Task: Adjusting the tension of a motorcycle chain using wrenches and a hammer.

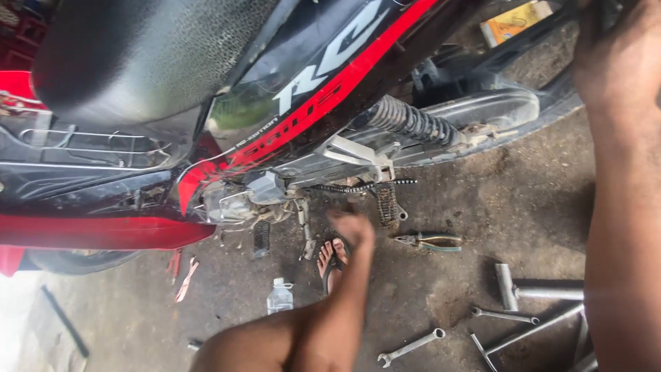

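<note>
Motorcycle [296, 103], red and black, fills the upper left of the head view, tilted across the frame, black seat [138, 48] at top. Rear shock spring [410, 122] and swingarm [475, 117] exposed; drive chain [365, 186] hangs slack below the frame.

Left hand [352, 229] reaches low toward the chain and the underside of the engine area, arm stretched forward; blurred, fingers bunched, cannot tell whether they pinch anything. Right hand [609, 52] is up at the top right, against the dark rear wheel [551, 96]; grip looks closed over its edge, but the fingers are cut off by the frame, so cannot tell for sure.

Step in hand, as a judgement: work on the chain or lower drive parts, one hand steadying the rear end. Next move would call for a firm hold on the slack chain and a tool from the floor.

Concrete floor [523, 207], stained and gritty. Pliers [430, 241] lie just beyond the left hand. Open-end wrench [411, 346] near the bottom, socket wrenches [527, 293] at right. Small clear plastic bottle [279, 296] stands near a sandalled foot [332, 260]. Yellow box [516, 19] behind the wheel. Bright daylight at the lower left edge.
</note>
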